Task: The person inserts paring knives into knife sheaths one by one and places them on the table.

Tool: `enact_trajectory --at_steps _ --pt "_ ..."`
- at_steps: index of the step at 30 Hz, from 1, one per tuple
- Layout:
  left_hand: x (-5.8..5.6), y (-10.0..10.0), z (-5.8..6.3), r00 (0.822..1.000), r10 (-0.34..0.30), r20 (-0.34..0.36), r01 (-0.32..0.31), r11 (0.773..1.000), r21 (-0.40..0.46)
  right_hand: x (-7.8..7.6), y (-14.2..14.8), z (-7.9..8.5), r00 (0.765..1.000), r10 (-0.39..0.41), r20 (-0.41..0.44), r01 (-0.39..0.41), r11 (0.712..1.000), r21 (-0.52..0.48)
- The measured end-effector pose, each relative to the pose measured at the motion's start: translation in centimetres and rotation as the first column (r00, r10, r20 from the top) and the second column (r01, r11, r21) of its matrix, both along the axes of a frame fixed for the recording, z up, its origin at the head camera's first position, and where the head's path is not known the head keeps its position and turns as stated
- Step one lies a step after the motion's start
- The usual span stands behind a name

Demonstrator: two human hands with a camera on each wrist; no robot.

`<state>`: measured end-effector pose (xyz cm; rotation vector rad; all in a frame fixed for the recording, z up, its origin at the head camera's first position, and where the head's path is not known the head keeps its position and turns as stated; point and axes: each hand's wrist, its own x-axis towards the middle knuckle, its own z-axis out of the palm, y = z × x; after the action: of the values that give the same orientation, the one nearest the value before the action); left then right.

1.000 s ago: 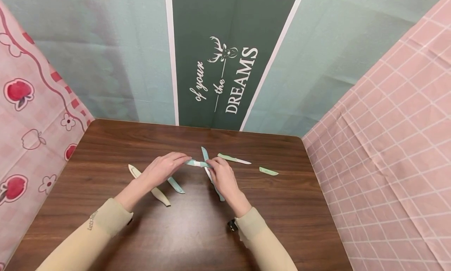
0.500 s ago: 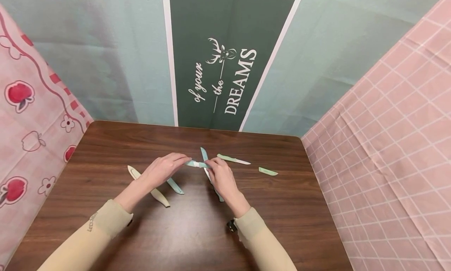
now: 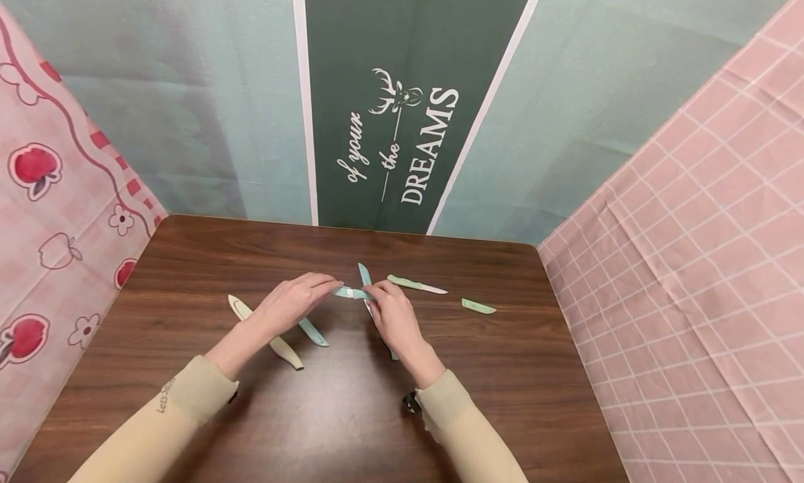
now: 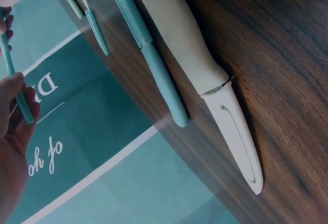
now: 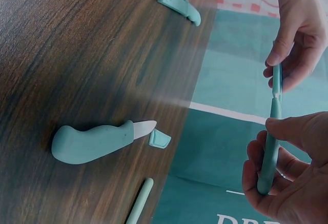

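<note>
Above the table, my right hand [image 3: 396, 317] grips the teal handle [image 5: 270, 157] of a small knife. The fingers of my left hand [image 3: 292, 300] pinch its teal sheath [image 5: 277, 78]. A short white band of blade shows between handle and sheath, so the blade is mostly covered. Under my right forearm lies a blue-green knife [image 5: 92, 143] with a bare blade, its small sheath [image 5: 160, 139] just past the tip. Below my left arm are a sheathed cream knife [image 4: 182, 34] and a sheathed teal knife [image 4: 164, 83], side by side.
Farther right on the brown wooden table [image 3: 502, 371] lie a green knife [image 3: 405, 282] with its blade bare and a separate green sheath [image 3: 479, 306]. Fabric hangs behind the table, and a pink checked cloth [image 3: 697, 259] borders the right side.
The white band between handle and sheath has narrowed a little as my right hand moved slightly left. The things on the table have stayed in place.
</note>
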<state>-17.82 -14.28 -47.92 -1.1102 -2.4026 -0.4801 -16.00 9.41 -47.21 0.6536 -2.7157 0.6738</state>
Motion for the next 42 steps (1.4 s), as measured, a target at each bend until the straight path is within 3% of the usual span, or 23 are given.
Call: enact_trajectory --at_steps 26,36,42 --pt "0.2 0.5 0.1 1.0 0.016 0.005 -0.015 0.999 -0.05 0.1 -0.1 -0.4 1.0 0.01 -0.028 -0.011 1.0 -0.029" --pt "0.0 0.2 -0.1 0.999 0.009 0.05 -0.006 0.998 -0.06 0.3 -0.6 -1.4 0.999 0.004 0.046 -0.003 1.0 -0.02" --pt "-0.5 0.0 -0.4 1.0 -0.003 0.015 0.004 0.998 -0.059 0.3 -1.2 -2.2 0.998 0.01 0.058 -0.009 1.0 -0.008"
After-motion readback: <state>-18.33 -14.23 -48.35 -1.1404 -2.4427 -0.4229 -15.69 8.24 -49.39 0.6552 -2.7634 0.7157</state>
